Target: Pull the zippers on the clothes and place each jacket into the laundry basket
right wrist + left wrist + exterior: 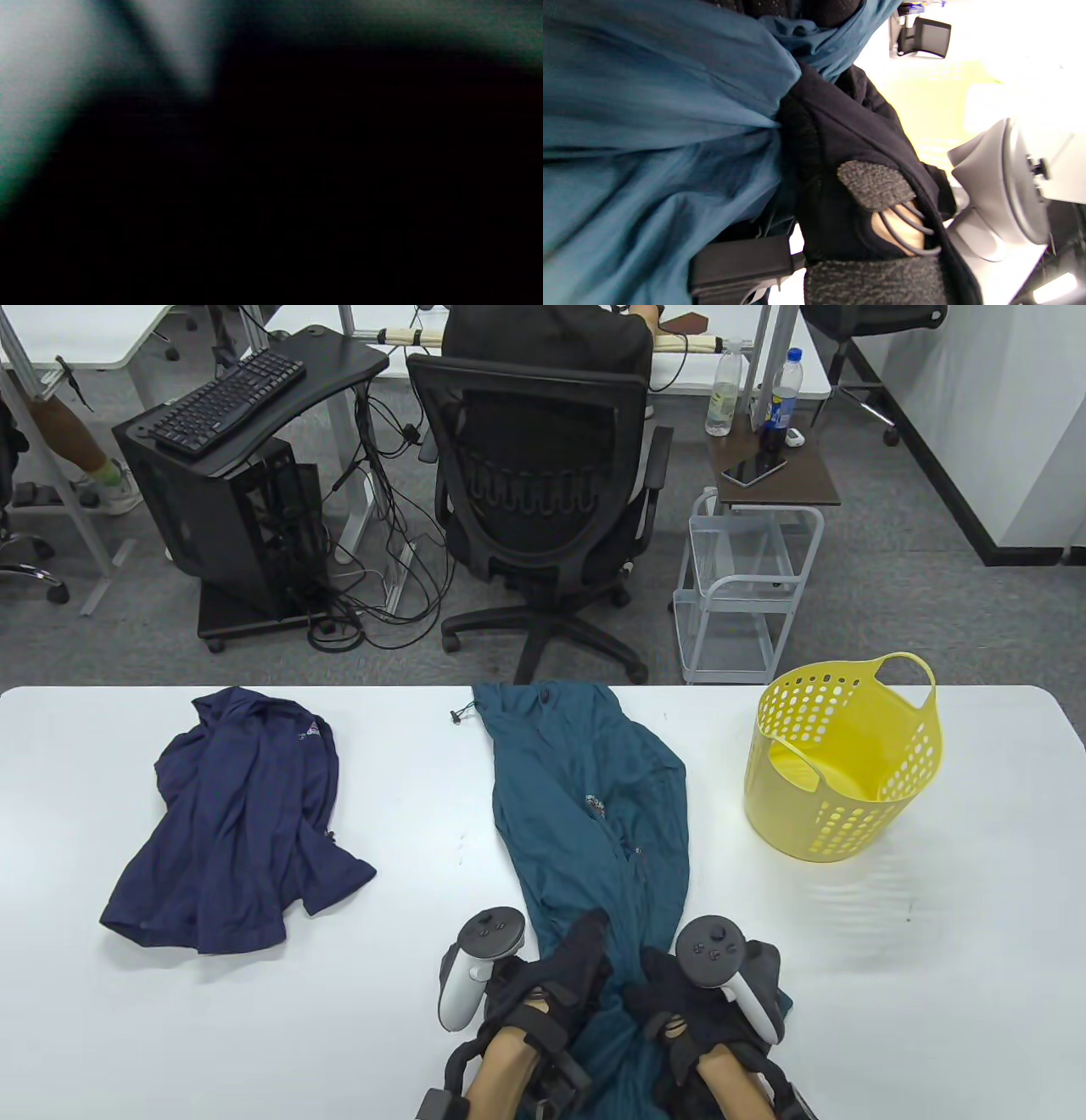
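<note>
White tabletop (933,984) fills the near ground, and at its front edge both gloved hands sit on the bottom hem of the long teal zip-up jacket (594,797). Left hand (564,976) lies on the fabric, fingers pointing up the cloth; the left wrist view shows teal material bunched against the dark glove, though whether the fingers truly pinch it cannot be told. Right hand (679,993) rests just beside it on the hem, fingers hidden under the tracker; its wrist view is dark blur. The jacket runs away to the table's far edge. Left of it, well apart, a crumpled navy jacket (233,823). Far right stands the perforated yellow plastic laundry basket (840,806). Beyond, grey carpet and a black mesh office chair (543,492).
</note>
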The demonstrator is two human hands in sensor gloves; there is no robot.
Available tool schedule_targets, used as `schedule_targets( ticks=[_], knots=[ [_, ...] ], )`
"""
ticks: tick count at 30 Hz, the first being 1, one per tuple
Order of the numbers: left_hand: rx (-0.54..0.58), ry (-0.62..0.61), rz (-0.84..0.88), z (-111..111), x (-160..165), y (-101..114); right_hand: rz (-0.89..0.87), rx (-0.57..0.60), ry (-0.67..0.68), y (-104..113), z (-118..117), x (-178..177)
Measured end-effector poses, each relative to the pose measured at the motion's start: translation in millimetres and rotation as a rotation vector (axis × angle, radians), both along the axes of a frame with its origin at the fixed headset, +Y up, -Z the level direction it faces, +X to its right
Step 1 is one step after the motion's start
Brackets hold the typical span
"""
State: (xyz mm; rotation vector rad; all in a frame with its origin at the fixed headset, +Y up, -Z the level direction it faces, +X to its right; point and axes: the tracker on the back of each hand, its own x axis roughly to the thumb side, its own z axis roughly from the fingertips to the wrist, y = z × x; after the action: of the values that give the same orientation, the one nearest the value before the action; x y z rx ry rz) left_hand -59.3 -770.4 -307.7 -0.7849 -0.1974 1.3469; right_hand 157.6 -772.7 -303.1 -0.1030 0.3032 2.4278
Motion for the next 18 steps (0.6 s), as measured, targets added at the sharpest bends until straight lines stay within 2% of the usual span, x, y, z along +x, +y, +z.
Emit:
schedule_targets(
  ticks=[6,12,15,18],
  knots=[
    [0.323,-0.021,0.034,0.8,-3.4,41.7,-0.362,0.183,0.021,14.4,3.2,27.4],
    [0.493,-0.008,0.191,11.0,1.4,72.3,-0.537,0.368,0.046,33.0,13.3,45.9],
    [0.59,0.036,0.279,18.7,-9.3,93.8,-0.642,0.442,0.063,47.3,19.6,60.3],
    [0.669,0.099,0.27,22.6,-24.2,107.4,-0.709,0.489,0.118,56.4,22.4,67.8]
  ],
)
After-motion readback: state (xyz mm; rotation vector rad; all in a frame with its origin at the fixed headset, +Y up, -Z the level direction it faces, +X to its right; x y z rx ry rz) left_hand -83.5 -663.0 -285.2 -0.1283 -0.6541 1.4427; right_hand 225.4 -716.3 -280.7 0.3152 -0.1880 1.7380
